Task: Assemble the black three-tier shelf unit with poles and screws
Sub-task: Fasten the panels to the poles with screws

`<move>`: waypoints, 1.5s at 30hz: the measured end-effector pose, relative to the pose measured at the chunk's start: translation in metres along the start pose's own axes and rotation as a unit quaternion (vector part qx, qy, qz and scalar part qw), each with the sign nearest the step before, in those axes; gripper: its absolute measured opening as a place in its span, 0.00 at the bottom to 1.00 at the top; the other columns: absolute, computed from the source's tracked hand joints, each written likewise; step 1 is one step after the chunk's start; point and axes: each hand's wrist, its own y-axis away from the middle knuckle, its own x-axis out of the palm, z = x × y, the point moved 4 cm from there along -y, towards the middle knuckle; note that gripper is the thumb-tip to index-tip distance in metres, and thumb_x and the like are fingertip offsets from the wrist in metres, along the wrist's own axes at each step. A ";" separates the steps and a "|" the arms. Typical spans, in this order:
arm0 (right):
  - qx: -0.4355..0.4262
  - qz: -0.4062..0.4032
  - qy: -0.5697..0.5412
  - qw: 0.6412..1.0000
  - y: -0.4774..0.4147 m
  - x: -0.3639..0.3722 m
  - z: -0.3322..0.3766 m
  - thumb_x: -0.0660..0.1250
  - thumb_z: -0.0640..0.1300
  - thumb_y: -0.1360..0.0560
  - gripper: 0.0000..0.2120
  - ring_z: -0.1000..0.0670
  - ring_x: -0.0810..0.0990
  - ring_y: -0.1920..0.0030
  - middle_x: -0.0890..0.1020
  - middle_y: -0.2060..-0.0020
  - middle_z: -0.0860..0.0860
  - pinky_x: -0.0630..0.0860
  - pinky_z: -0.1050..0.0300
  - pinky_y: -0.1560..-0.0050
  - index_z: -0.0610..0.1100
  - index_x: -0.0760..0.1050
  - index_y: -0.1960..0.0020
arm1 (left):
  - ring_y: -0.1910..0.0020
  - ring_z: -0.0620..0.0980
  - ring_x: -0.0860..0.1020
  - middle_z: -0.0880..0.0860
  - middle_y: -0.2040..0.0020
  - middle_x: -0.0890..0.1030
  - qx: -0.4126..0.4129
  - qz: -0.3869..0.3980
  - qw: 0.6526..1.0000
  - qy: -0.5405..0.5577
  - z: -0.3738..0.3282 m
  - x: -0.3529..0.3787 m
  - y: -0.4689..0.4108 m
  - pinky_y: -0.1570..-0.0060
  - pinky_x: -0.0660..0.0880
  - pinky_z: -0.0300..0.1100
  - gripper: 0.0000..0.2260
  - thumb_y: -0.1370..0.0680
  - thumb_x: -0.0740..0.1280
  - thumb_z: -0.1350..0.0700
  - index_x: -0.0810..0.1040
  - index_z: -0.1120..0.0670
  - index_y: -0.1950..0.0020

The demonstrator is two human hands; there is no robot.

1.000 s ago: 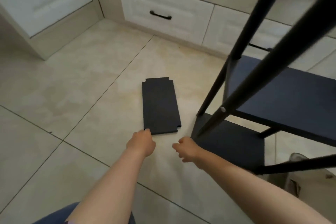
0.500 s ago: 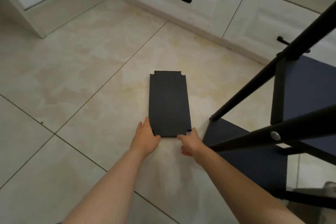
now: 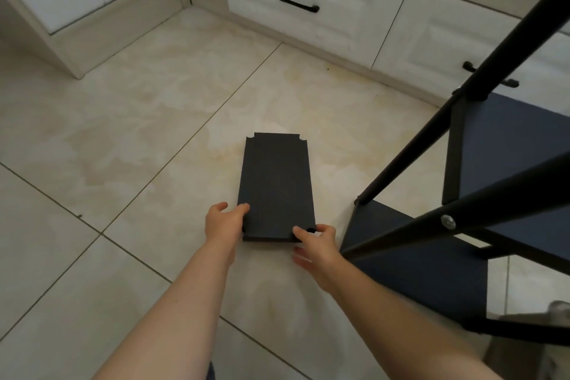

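— Where's the shelf board (image 3: 277,185)?
— On the floor (image 3: 123,133), near the half-built frame (image 3: 416,271). Your left grip (image 3: 223,222) and right grip (image 3: 317,244) pinch its near corners.
— Next?
— Probably lift it, then seat its notched corners between the poles (image 3: 431,145).

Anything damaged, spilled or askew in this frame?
Nothing damaged or spilled. The part-built shelf frame sits tilted at the right, its poles slanting. A loose black panel is on the floor, gripped at its near corners by the left hand and right hand.
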 end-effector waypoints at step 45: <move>-0.211 0.220 -0.025 0.952 0.376 -0.171 0.106 0.63 0.39 0.19 0.17 0.35 0.86 0.59 0.86 0.57 0.41 0.83 0.41 0.60 0.56 0.64 0.37 | 0.43 0.57 0.79 0.62 0.39 0.78 0.103 0.204 0.944 0.236 -0.149 -0.152 0.269 0.40 0.74 0.49 0.18 0.14 0.58 0.53 0.70 0.65 0.31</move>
